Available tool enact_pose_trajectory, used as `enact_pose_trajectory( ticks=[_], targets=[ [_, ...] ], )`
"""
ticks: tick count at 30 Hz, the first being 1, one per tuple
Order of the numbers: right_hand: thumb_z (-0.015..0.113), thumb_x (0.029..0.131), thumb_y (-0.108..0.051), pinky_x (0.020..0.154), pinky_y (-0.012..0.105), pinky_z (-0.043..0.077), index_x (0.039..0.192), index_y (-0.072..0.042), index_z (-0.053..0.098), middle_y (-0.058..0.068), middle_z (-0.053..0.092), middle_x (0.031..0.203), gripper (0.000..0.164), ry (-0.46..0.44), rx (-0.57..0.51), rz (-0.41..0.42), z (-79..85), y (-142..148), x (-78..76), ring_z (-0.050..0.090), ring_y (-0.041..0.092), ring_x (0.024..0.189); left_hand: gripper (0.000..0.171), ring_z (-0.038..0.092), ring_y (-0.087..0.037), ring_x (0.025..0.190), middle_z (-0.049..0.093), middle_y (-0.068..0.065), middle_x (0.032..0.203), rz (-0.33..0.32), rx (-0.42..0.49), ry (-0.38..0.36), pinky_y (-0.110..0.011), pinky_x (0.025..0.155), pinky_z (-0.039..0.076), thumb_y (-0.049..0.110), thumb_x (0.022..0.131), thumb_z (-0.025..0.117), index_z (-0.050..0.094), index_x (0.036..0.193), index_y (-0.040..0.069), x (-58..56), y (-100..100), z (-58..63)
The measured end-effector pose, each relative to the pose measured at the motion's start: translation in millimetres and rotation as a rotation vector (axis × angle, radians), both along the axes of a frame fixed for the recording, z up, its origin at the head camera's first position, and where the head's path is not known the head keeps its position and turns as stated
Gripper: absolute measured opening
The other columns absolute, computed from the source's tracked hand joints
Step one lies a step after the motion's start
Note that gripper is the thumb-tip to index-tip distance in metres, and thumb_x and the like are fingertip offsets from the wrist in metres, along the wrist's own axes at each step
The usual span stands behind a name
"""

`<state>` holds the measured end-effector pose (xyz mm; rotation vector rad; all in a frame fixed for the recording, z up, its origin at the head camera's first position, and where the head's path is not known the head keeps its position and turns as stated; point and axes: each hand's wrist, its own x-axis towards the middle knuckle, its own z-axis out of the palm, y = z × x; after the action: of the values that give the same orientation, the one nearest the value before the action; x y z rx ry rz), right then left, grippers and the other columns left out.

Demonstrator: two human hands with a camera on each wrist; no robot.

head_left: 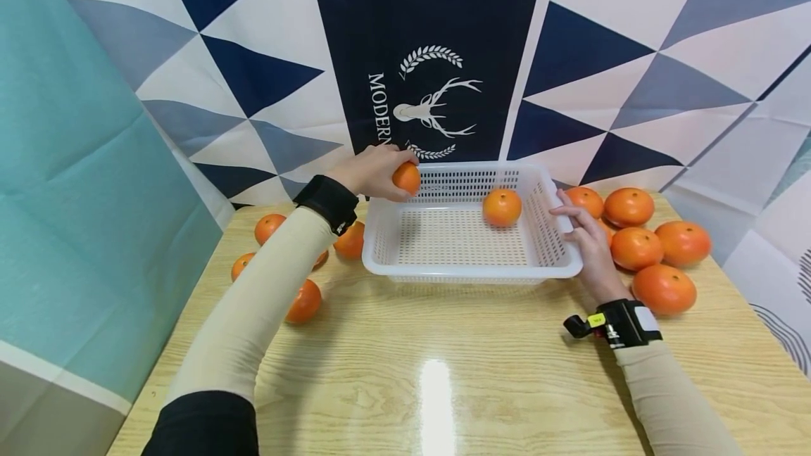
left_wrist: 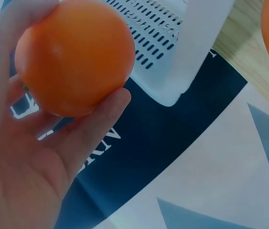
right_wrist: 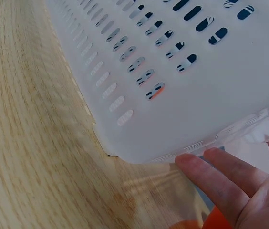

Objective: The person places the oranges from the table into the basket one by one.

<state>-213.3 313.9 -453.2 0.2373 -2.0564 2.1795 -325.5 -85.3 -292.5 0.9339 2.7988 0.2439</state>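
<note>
My left hand (head_left: pixel 378 171) grips a smooth, round orange (head_left: pixel 406 179) over the back left corner of a white slotted plastic basket (head_left: pixel 469 272). In the left wrist view, the fingers and thumb curl round this orange (left_wrist: pixel 77 57), with the basket's corner (left_wrist: pixel 165 90) beyond it. Another orange (head_left: pixel 502 207) sits inside the basket, toward its right side. At the right rim, my right hand (head_left: pixel 592 248) holds the basket. The right wrist view shows two fingertips (right_wrist: pixel 189 164) against the underside of the rim, beside the slotted wall (right_wrist: pixel 172 95).
Several oranges (head_left: pixel 636 248) are clustered on the wooden table (head_left: pixel 380 371) to the right of the basket. More lie at the left, one (head_left: pixel 304 301) partly behind the left forearm. A patterned cloth (head_left: pixel 437 34) hangs close behind the basket.
</note>
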Motion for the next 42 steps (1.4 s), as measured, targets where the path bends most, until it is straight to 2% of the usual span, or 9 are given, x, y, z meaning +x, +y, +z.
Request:
enact_pose_trajectory(
  ticks=[14, 20, 25, 27, 28, 34, 35, 38, 42],
  targets=[
    [0.036, 0.1, 0.007, 0.117, 0.009, 0.039, 0.131, -0.013, 0.069, 0.01, 0.015, 0.192, 0.049, -0.015, -0.002, 0.004, 0.1, -0.1, 1.3, 0.007, 0.032, 0.18, 0.065, 0.06, -0.033, 0.126, 0.066, -0.015, 0.146, 0.025, -0.031, -0.02, -0.045, 0.107, 0.056, 0.037, 0.097, 0.078, 0.06, 0.157, 0.017, -13.3, 15.2, -17.9],
    [0.036, 0.101, 0.006, 0.122, 0.01, 0.038, 0.131, -0.014, 0.069, 0.009, 0.014, 0.192, 0.049, -0.021, 0.005, 0.007, 0.1, 0.6, 2.4, 0.006, 0.032, 0.181, 0.065, 0.061, -0.034, 0.128, 0.063, -0.015, 0.151, 0.036, -0.006, -0.044, -0.048, 0.108, 0.057, 0.037, 0.098, 0.078, 0.059, 0.158, 0.018, -18.6, 26.9, -24.8],
    [0.036, 0.102, 0.006, 0.119, 0.01, 0.04, 0.132, -0.014, 0.069, 0.008, 0.015, 0.192, 0.049, -0.024, 0.006, 0.011, 0.7, 0.6, 2.1, 0.005, 0.034, 0.181, 0.069, 0.063, -0.029, 0.123, 0.066, -0.008, 0.147, 0.037, 0.01, -0.037, -0.046, 0.104, 0.058, 0.047, 0.092, 0.081, 0.061, 0.155, 0.026, -64.9, 35.3, -66.4],
    [0.036, 0.102, 0.005, 0.116, 0.01, 0.042, 0.133, -0.014, 0.068, 0.008, 0.015, 0.192, 0.048, -0.024, 0.011, 0.01, 1.1, 0.6, 2.0, 0.005, 0.035, 0.18, 0.071, 0.063, -0.027, 0.122, 0.067, -0.005, 0.146, 0.034, 0.026, -0.042, -0.045, 0.104, 0.058, 0.049, 0.089, 0.082, 0.062, 0.154, 0.028, -80.0, 37.9, -80.7],
    [0.037, 0.102, 0.005, 0.115, 0.01, 0.042, 0.133, -0.014, 0.068, 0.008, 0.015, 0.192, 0.048, -0.023, 0.012, 0.009, 1.3, 0.4, 1.8, 0.005, 0.036, 0.18, 0.071, 0.063, -0.028, 0.124, 0.067, -0.007, 0.147, 0.047, 0.019, -0.051, -0.046, 0.106, 0.058, 0.046, 0.09, 0.082, 0.061, 0.154, 0.025, -75.9, 40.5, -76.2],
    [0.037, 0.101, 0.006, 0.118, 0.01, 0.04, 0.131, -0.014, 0.069, 0.01, 0.016, 0.192, 0.049, -0.008, 0.006, 0.006, 1.2, 0.3, 0.3, 0.006, 0.034, 0.18, 0.069, 0.062, -0.026, 0.127, 0.067, -0.006, 0.148, 0.075, 0.016, -0.08, -0.042, 0.108, 0.057, 0.044, 0.092, 0.082, 0.061, 0.154, 0.024, -66.6, 50.6, -70.7],
    [0.037, 0.1, 0.007, 0.119, 0.01, 0.039, 0.131, -0.013, 0.07, 0.01, 0.016, 0.192, 0.049, -0.005, 0.004, 0.005, 1.1, 0.4, 0.1, 0.006, 0.033, 0.181, 0.069, 0.061, -0.025, 0.125, 0.067, -0.005, 0.147, 0.068, 0.025, -0.073, -0.042, 0.106, 0.057, 0.045, 0.092, 0.082, 0.061, 0.154, 0.025, -69.9, 52.0, -76.0],
    [0.037, 0.1, 0.007, 0.119, 0.009, 0.039, 0.13, -0.013, 0.07, 0.011, 0.017, 0.191, 0.049, 0.0, 0.002, 0.002, 0.9, 0.5, -0.1, 0.006, 0.032, 0.181, 0.069, 0.062, -0.026, 0.126, 0.067, -0.005, 0.147, 0.073, 0.021, -0.074, -0.043, 0.107, 0.058, 0.044, 0.092, 0.082, 0.061, 0.155, 0.025, -63.8, 56.3, -72.5],
    [0.037, 0.1, 0.007, 0.118, 0.009, 0.039, 0.13, -0.014, 0.07, 0.01, 0.017, 0.191, 0.05, -0.002, 0.009, 0.0, 0.8, 0.7, 0.0, 0.006, 0.032, 0.181, 0.07, 0.061, -0.027, 0.127, 0.068, -0.006, 0.148, 0.066, 0.017, -0.074, -0.043, 0.109, 0.056, 0.043, 0.091, 0.082, 0.061, 0.155, 0.026, -68.6, 62.4, -79.6]
  ],
)
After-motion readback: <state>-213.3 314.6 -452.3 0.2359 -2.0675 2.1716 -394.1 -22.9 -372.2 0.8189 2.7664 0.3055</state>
